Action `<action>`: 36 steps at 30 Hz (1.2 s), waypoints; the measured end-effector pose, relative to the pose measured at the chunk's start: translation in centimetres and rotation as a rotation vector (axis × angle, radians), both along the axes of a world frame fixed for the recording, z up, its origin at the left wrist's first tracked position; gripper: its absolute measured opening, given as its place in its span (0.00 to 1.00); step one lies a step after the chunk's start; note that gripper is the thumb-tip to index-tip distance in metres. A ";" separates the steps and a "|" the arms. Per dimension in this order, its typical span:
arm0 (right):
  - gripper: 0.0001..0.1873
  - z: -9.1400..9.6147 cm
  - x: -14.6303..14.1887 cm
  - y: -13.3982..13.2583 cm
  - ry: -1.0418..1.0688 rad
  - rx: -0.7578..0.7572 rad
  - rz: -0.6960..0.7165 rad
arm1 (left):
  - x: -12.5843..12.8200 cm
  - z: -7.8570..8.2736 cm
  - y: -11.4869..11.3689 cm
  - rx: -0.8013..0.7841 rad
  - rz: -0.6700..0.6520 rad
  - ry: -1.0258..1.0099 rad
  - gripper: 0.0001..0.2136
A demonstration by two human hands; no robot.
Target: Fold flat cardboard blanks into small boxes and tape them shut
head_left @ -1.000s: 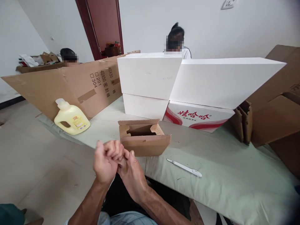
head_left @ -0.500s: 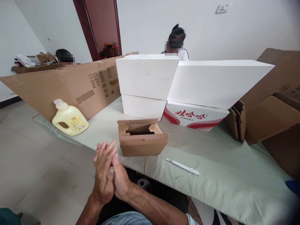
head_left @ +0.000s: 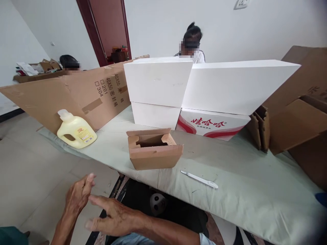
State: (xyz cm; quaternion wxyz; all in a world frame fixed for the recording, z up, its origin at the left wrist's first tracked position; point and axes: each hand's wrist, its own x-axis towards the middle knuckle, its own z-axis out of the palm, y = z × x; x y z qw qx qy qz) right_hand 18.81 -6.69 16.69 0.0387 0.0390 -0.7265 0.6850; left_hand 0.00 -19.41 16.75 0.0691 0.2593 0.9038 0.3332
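Note:
Both my hands are off the table's front edge, at the lower left, with nothing in them. My left hand (head_left: 78, 193) is tilted up, its thumb stretched out and the other fingers partly hidden behind it. Close beside it, my right hand (head_left: 113, 214) reaches leftward, forefinger and thumb spread wide apart. Nearest to them on the table stands a small brown cardboard box (head_left: 155, 158), its top open. A white scalpel-like knife (head_left: 199, 179) lies to the right of that box, its thin blade pointing left.
Pale green cloth covers the table (head_left: 245, 177). A yellow jug (head_left: 78, 131) leans by a large carton (head_left: 89, 98) at left. White boxes (head_left: 158, 81) and a red-printed carton (head_left: 209, 124) stand behind, brown cartons (head_left: 301, 122) at right. Two people (head_left: 191, 41) are beyond.
My hands were pressed together beside the small box. Now they have parted, moving down and left, and the fingers of my right hand have spread. The box and knife stay put.

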 end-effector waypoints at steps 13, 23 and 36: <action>0.10 8.0 9.7 9.7 0.477 0.350 -0.628 | -1.8 5.5 2.6 0.721 0.133 -0.337 0.33; 0.13 8.2 13.5 12.4 0.583 0.586 -0.890 | -3.5 5.3 2.2 -0.034 0.027 0.468 0.28; 0.45 6.3 16.4 23.7 0.197 0.588 -0.966 | -0.1 7.3 11.0 0.311 -0.632 0.075 0.43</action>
